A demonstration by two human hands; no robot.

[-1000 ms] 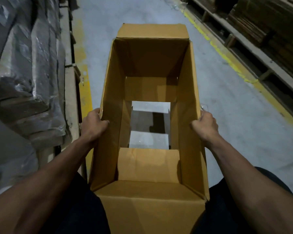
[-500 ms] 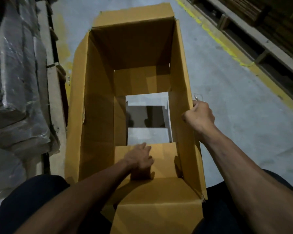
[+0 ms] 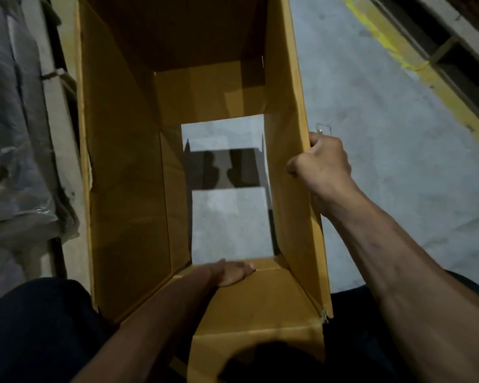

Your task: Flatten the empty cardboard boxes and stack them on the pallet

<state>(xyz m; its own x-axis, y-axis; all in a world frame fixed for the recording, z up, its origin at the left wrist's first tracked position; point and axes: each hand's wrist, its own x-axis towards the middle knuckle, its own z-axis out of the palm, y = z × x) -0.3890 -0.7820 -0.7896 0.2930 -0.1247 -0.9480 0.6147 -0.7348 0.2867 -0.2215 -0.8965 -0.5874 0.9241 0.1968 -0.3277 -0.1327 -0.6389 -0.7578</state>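
A tall brown cardboard box (image 3: 122,189) stands open in front of me, and I look straight down through it. Its bottom flaps are parted, so the grey floor shows through the gap. My right hand (image 3: 322,158) grips the top edge of the box's right wall, fingers curled over it. My left hand (image 3: 230,275) reaches down inside the box and presses flat on the near bottom flap (image 3: 255,305), fingers extended to its edge. A strip of clear tape (image 3: 323,129) sticks up by my right hand.
Plastic-wrapped goods (image 3: 14,134) on a wooden pallet edge (image 3: 64,106) stand close on the left. A yellow floor line (image 3: 432,78) and racking (image 3: 459,45) run along the right. Grey concrete floor (image 3: 385,175) lies between. My dark trousers (image 3: 39,327) flank the box.
My left hand left the box's left wall, went inside and pushed the near bottom flap further down. The box came closer to me. My right hand kept its grip.
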